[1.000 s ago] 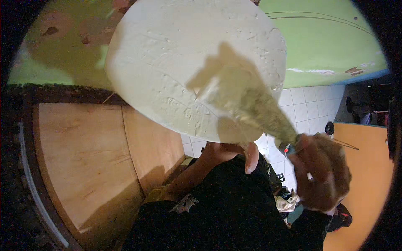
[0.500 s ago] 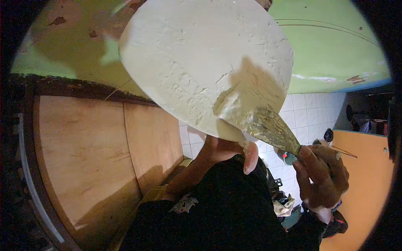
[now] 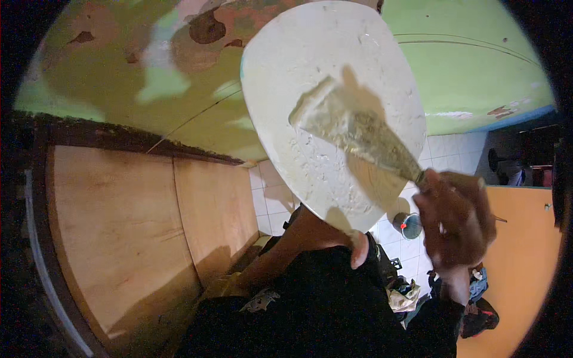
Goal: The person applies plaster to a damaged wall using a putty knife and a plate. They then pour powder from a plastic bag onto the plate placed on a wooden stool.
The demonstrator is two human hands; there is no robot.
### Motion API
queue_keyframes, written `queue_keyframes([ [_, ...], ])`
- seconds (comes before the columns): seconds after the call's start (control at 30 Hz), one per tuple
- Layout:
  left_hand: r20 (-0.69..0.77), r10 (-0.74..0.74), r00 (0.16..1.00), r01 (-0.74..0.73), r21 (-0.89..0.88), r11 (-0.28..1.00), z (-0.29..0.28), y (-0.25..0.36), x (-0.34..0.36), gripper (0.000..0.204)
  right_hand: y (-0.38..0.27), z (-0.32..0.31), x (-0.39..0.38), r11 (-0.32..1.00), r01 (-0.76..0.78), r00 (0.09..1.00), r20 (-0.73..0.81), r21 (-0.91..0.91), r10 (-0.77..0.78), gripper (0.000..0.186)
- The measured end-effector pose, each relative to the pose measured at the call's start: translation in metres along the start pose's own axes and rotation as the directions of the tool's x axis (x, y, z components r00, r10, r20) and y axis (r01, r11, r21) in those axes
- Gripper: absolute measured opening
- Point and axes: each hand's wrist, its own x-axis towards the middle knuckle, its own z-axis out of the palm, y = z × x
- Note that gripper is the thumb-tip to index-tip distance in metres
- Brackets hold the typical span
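Observation:
A white, rounded board [image 3: 280, 71] is coated with lumpy pale paste. Beneath its lower edge is my left hand [image 3: 328, 235], gripping it from below with the thumb showing and the other fingers hidden. My right hand [image 3: 455, 218] is closed round the narrow end of a wide, paste-smeared putty knife [image 3: 358, 128]. The blade lies over the middle of the board, casting a shadow on it; whether it touches the surface I cannot tell.
Beyond is a green wall [image 3: 471, 77] with peeling patches. Wooden panels [image 3: 119, 232] are on the left, an orange panel [image 3: 519, 256] on the right. Below, on the white tiled floor [image 3: 271, 197], are a small bucket [image 3: 412, 227] and cloth items [image 3: 403, 298].
The board has shifted right and down and looks narrower, as if turned. The knife blade has moved up across it with my right hand. My left thumb is lower.

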Motion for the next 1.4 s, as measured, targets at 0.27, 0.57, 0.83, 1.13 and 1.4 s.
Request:
queue_keyframes([
  [0.27,-0.307,0.116,0.945,-0.245,-0.424,0.872,-0.03,0.018,-0.012,0.097,0.051,-0.022,0.01,0.986,-0.071,0.997,0.011,0.151,0.07,0.032],
  [0.57,-0.596,0.113,0.795,-0.323,-0.257,0.911,-0.046,0.04,-0.038,0.101,0.038,-0.002,0.025,0.98,0.048,0.981,0.176,0.193,-0.082,0.038],
  [0.83,-0.562,-0.082,0.823,-0.201,-0.423,0.883,-0.039,0.034,-0.039,0.1,0.035,0.026,0.018,0.941,-0.005,0.981,0.185,0.338,-0.061,0.041],
  [1.13,-0.587,-0.152,0.795,-0.156,-0.441,0.884,-0.029,0.036,-0.06,0.099,0.025,0.017,0.025,0.93,0.064,0.99,0.094,0.362,-0.105,0.031],
  [1.4,-0.765,-0.217,0.606,-0.338,-0.495,0.801,-0.039,0.024,-0.087,0.085,0.018,0.042,0.069,0.886,0.103,0.994,-0.014,0.451,-0.109,0.021],
])
